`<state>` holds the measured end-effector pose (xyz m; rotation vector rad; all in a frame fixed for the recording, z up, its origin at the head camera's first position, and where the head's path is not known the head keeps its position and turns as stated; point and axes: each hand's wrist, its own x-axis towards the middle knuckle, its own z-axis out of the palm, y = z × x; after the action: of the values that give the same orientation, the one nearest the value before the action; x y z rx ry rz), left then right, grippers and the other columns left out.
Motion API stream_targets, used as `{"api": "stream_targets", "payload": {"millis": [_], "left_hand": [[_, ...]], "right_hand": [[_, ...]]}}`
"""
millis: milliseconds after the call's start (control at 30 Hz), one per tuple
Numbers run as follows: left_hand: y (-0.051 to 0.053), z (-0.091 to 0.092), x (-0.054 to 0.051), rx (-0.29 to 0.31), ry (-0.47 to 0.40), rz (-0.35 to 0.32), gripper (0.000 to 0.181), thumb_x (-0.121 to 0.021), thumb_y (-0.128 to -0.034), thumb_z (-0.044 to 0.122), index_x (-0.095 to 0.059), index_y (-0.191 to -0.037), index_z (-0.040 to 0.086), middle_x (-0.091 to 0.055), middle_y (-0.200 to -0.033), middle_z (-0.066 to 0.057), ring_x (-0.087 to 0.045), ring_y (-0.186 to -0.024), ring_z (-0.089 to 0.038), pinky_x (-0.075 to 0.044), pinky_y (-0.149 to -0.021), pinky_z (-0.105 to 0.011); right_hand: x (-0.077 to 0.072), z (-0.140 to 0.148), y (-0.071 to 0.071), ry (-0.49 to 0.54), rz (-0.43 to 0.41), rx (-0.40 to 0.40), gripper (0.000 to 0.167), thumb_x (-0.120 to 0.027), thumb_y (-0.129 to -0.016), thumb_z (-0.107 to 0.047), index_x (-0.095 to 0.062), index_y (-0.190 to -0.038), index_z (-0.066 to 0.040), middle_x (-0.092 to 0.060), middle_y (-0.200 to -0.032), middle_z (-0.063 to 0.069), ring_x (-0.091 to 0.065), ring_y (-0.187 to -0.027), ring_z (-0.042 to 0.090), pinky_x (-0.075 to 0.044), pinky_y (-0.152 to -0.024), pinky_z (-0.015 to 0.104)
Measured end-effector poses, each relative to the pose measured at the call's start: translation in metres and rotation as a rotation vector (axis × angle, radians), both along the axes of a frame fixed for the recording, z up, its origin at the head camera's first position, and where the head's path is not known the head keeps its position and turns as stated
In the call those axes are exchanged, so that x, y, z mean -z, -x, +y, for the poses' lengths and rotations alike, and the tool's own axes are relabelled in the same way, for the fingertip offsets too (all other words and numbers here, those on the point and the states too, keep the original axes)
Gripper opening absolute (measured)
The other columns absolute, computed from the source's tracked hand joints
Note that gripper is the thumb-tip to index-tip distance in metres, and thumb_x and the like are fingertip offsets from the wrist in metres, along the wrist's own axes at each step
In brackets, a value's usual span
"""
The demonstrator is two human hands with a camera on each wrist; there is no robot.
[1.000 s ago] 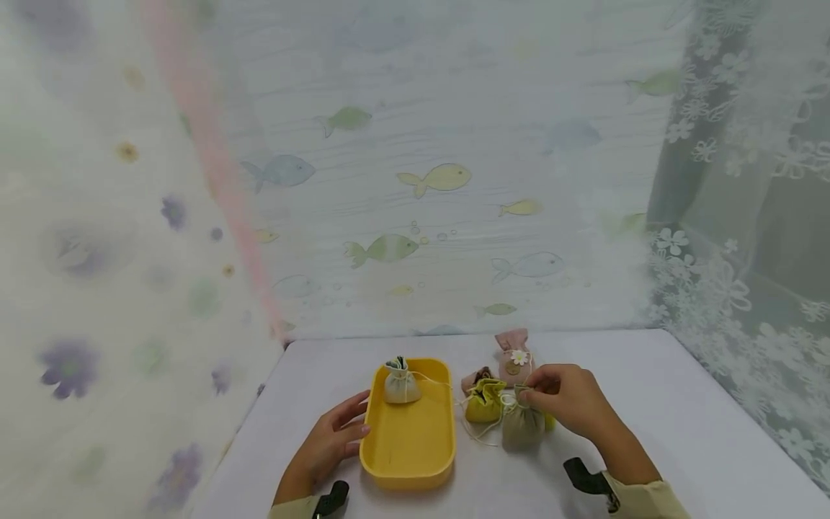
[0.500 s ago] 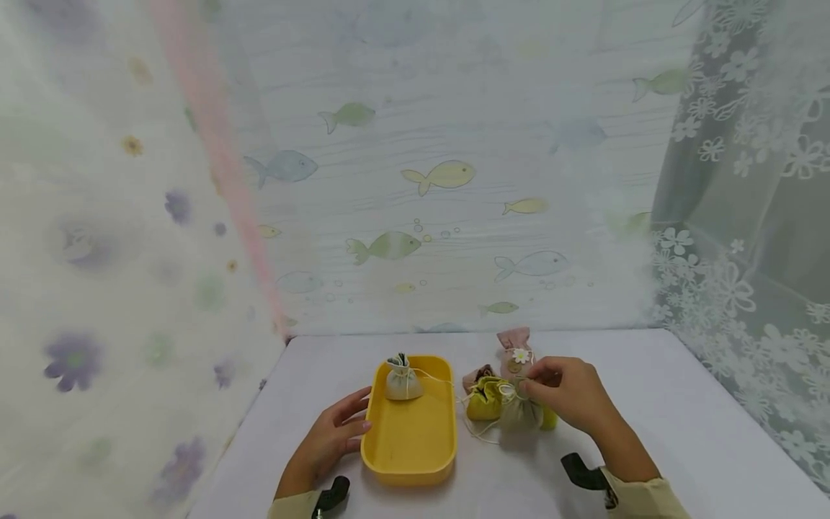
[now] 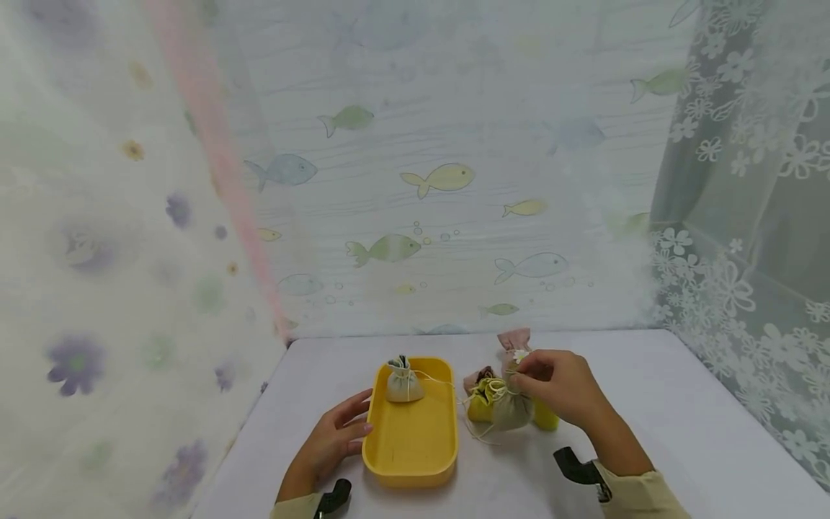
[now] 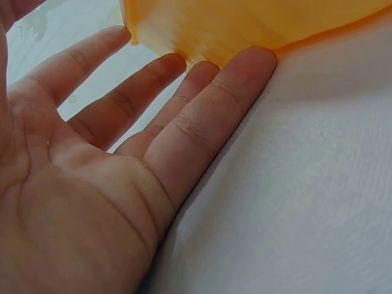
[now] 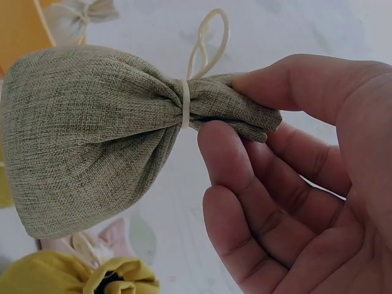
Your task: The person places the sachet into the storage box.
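My right hand (image 3: 563, 382) pinches the gathered neck of a grey-green drawstring pouch (image 5: 92, 141) between thumb and fingers. In the head view that pouch hangs in front of the other pouches, its cord loop sticking out beside the neck. My left hand (image 3: 331, 438) touches the left side of a yellow tray (image 3: 415, 461) with straight fingertips (image 4: 257, 61). Inside the tray, at its far end, stands a pale grey pouch (image 3: 405, 387) tied with a white cord.
Right of the tray, a yellow pouch (image 3: 480, 409) and a pink pouch (image 3: 514, 339) with a white flower sit close together. Another yellow pouch (image 3: 547, 417) shows partly behind the held one. Loose cord (image 3: 481, 437) lies on the white tabletop (image 3: 622, 404).
My right hand has raised the grey-green pouch slightly and moved it left, uncovering more of the yellow pouch on the right. The left hand and tray stay in place.
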<state>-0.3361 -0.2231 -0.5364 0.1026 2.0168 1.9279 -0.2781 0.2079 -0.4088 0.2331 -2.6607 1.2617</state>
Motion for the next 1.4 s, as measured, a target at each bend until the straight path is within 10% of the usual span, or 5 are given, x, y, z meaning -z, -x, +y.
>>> {"api": "stream_targets", "payload": {"millis": [1100,1400], "left_hand": [[0.005,0.001,-0.003,0.002,-0.004,0.002,0.078,-0.081,-0.0909,0.026,-0.042,-0.159,0.026,-0.037,-0.163,-0.020,-0.062,-0.130,-0.029,-0.061,-0.095,-0.046],[0.005,0.022,-0.016,-0.183,0.203,0.147,0.057,-0.070,-0.0993,0.030,-0.052,-0.152,0.019,-0.056,-0.148,-0.019,-0.065,-0.124,-0.032,-0.064,-0.087,-0.045]], "right_hand": [[-0.024,-0.059,0.021,0.018,0.140,-0.156,0.004,-0.079,-0.092,-0.025,-0.077,-0.094,-0.023,-0.073,-0.085,-0.010,-0.068,-0.076,0.010,-0.060,-0.068,0.025],[-0.017,-0.077,0.036,0.020,0.175,-0.162,0.005,-0.079,-0.093,-0.026,-0.077,-0.096,-0.022,-0.073,-0.085,-0.011,-0.067,-0.075,0.006,-0.059,-0.068,0.024]]}}
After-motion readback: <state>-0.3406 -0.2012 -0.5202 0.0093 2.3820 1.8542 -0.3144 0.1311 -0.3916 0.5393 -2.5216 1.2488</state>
